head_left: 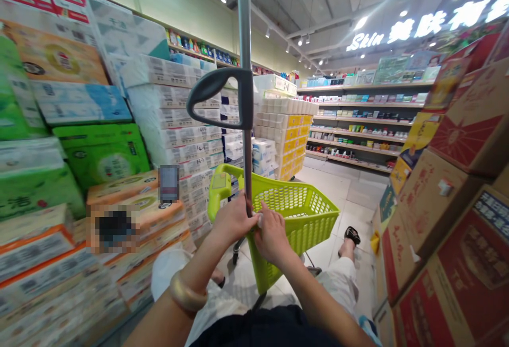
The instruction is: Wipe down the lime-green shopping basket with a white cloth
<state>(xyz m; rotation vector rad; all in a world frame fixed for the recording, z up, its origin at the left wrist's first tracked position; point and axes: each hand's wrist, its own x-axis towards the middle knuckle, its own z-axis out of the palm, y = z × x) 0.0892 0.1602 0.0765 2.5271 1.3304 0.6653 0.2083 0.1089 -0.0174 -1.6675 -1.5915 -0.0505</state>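
A metal pole (245, 156) stands upright in front of me, with a dark grey loop handle (248, 100) part way up. My left hand (233, 218) is closed around the pole's lower end. Beside it my right hand (274, 235) has its fingers bent in close to that end, where a small whitish bit shows; what it pinches is hidden. Just beyond my hands is a lime-green shopping trolley (294, 222) with a perforated basket.
Stacked tissue packs (143, 198) rise on the left, with tall piles of white packs (178, 108) behind. Cardboard cartons (429, 198) line the right side. Shelves (366, 105) of small goods stand at the back. Pale floor tiles (330, 177) lie between them.
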